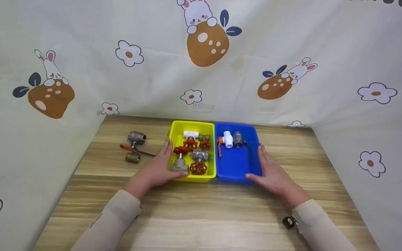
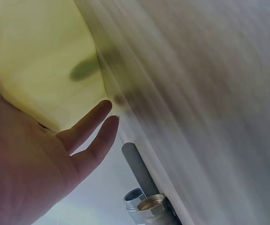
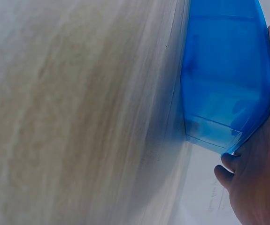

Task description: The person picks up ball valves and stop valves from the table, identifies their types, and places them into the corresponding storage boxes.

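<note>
My left hand [image 1: 159, 167] rests against the left side of a yellow bin [image 1: 195, 178], its thumb along the near corner. In the left wrist view, that hand's fingers [image 2: 95, 147] are spread beside the bin's wall. My right hand [image 1: 274, 174] touches the right side of a blue bin [image 1: 234, 174], fingers straight and thumb at the rim. The bins stand side by side. Inside the yellow one lie several valves with red handwheels, among them a grey valve [image 1: 200, 155]. The blue one holds a white valve [image 1: 228, 139] with an orange lever and a metal ball valve [image 1: 238, 138] with a dark lever.
Left of the yellow bin, a larger metal ball valve [image 1: 137, 137] and a small brass-coloured valve [image 1: 133, 158] with an orange-red lever lie on the wooden table [image 1: 204, 216]. A patterned cloth [image 1: 152, 80] surrounds the table's back and sides.
</note>
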`<state>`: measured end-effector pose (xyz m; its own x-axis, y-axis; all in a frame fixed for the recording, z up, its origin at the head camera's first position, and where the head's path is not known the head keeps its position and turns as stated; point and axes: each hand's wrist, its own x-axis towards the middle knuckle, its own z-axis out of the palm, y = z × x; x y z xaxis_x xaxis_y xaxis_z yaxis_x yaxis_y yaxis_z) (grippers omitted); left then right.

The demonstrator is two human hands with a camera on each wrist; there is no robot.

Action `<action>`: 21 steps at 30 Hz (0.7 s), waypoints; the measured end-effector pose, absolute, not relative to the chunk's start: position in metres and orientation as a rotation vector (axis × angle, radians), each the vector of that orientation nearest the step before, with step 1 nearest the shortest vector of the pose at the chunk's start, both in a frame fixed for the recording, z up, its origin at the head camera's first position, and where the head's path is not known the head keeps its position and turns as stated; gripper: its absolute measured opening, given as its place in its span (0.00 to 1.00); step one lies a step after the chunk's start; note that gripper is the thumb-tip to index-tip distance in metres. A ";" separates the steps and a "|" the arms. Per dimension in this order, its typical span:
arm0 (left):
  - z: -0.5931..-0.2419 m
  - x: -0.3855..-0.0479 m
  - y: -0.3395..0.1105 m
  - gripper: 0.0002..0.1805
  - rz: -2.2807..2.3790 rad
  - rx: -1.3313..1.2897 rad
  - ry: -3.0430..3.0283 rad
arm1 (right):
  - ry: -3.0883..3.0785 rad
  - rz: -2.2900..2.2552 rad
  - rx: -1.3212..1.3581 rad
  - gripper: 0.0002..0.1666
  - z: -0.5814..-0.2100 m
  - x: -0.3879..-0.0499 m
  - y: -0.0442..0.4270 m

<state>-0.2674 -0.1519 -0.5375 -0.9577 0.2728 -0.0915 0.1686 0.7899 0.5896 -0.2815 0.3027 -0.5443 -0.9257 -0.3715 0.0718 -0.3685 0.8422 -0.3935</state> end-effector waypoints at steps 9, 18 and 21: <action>-0.534 -0.270 -0.151 0.77 0.824 0.382 2.850 | 2.997 -0.677 -0.623 0.72 -0.546 -0.283 0.305; -0.529 -0.279 -0.163 0.66 0.858 0.365 3.003 | 2.991 -0.693 -0.626 0.71 -0.547 -0.283 0.304; -0.524 -0.285 -0.172 0.55 0.844 0.345 3.083 | 2.992 -0.695 -0.629 0.71 -0.548 -0.283 0.304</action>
<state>-0.2848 -0.1717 -0.5239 -0.9742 0.1864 0.1270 0.2251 0.8394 0.4947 -0.2828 0.3040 -0.5481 -0.9196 -0.3842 0.0825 -0.3812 0.8214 -0.4242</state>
